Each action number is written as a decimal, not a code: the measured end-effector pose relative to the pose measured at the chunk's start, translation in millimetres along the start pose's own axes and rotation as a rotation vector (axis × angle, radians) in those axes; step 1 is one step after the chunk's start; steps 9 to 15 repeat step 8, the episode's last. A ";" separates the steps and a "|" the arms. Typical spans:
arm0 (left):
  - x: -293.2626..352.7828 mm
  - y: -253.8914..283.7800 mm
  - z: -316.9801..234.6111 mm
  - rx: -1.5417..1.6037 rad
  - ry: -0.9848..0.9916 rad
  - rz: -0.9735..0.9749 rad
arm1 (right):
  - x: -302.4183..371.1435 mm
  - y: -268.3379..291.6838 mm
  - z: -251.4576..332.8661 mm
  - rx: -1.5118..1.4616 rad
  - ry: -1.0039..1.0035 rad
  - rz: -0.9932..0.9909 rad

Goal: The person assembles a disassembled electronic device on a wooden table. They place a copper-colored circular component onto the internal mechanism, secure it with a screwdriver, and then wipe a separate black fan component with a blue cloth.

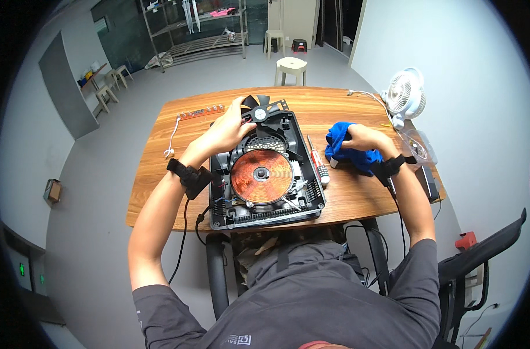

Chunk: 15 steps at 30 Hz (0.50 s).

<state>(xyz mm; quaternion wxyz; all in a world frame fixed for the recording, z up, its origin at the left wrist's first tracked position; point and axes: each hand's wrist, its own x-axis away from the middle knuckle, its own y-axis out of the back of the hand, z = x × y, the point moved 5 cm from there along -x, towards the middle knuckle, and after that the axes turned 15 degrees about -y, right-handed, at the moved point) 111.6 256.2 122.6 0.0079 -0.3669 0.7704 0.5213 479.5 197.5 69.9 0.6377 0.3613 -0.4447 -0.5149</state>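
Note:
An opened induction cooker base (265, 220), a black plastic housing, lies on the wooden table in front of me. Inside it sits a round copper coil (247, 177) with wires beside it. My left hand (227, 129) is closed on a black cooling fan (260, 114), holding it tilted at the far end of the housing, over a round vent grille (266, 143). To the right, my right hand (365, 138) grips a bunched blue cloth (337, 137) on the table; some of its fingers are hidden in the folds. Between housing and cloth lies a red-and-grey screwdriver (318, 163).
A narrow circuit board (201, 111) with a white cable lies at the back left of the table (154, 168). Along the right edge stand a small white fan (405, 96), a clear plastic box (419, 146) and a black box (427, 183). Beyond are stools (291, 65).

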 end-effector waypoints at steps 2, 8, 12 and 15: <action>3.9 -0.4 12.5 -0.031 0.004 0.006 | 16.7 20.2 37.7 0.255 -0.159 0.093; 0.1 -5.8 23.6 -0.080 0.066 0.091 | 13.9 52.0 103.7 0.330 0.058 -0.107; 0.1 -5.8 23.6 -0.080 0.066 0.091 | 13.9 52.0 103.7 0.330 0.058 -0.107; 0.1 -5.8 23.6 -0.080 0.066 0.091 | 13.9 52.0 103.7 0.330 0.058 -0.107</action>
